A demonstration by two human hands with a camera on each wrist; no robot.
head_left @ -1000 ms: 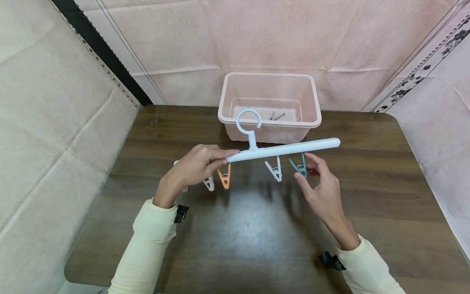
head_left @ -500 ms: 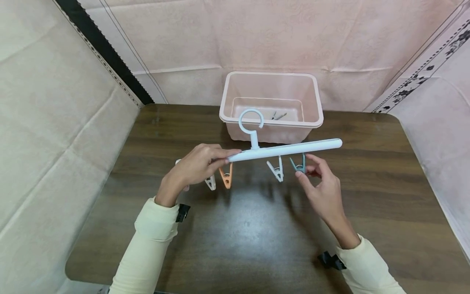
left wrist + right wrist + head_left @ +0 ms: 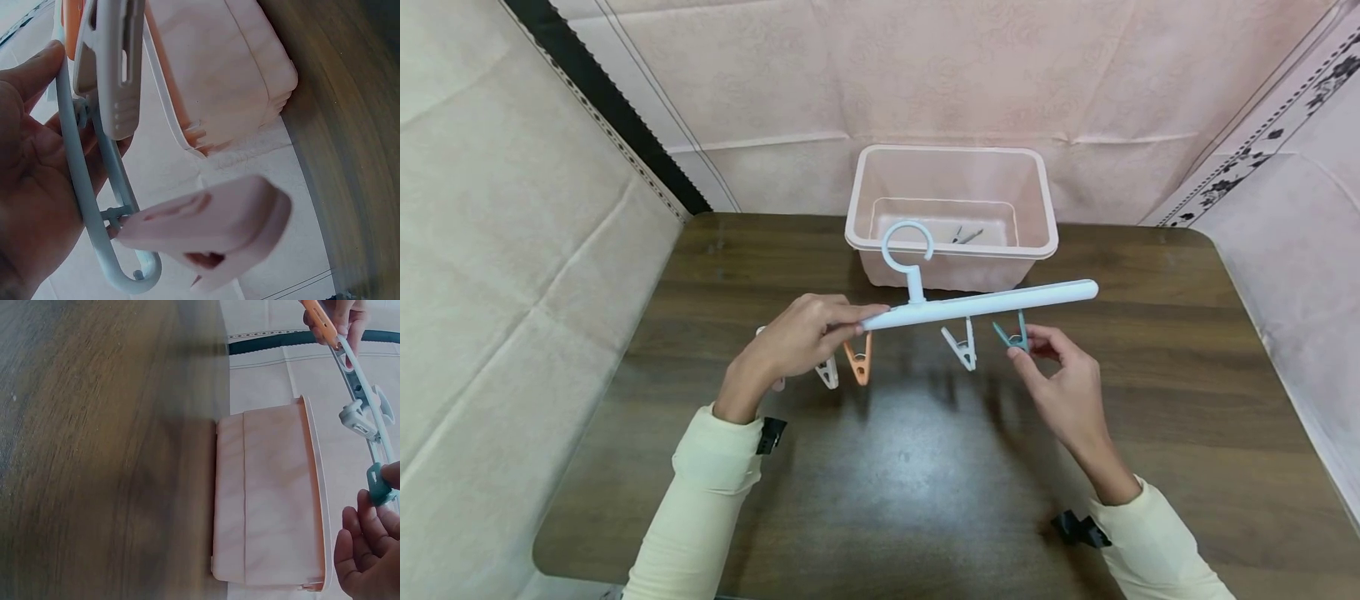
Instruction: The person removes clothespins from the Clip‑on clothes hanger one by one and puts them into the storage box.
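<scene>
My left hand (image 3: 801, 337) grips the left end of a pale blue plastic clip hanger (image 3: 992, 305), held above the table with its hook up. From its bar hang several clips: a pale pink clip (image 3: 212, 228) at the left end, an off-white clip (image 3: 122, 75), an orange clip (image 3: 860, 364), a white clip (image 3: 962, 348) and a teal clip (image 3: 1018, 341). The pink and off-white clips are partly hidden behind the left hand in the head view. On the right, my right hand (image 3: 1063, 383) pinches the teal clip between thumb and fingers, just under the bar.
A pale pink plastic bin (image 3: 955, 267) stands at the table's back edge, behind the hanger. Small thin grey pieces (image 3: 967, 237) lie on its floor. Light cloth (image 3: 775, 83) hangs behind and at both sides of the brown wooden table (image 3: 880, 500).
My right hand has shifted slightly right, and the teal clip has tilted a little with it. The left hand and the hanger have stayed almost still.
</scene>
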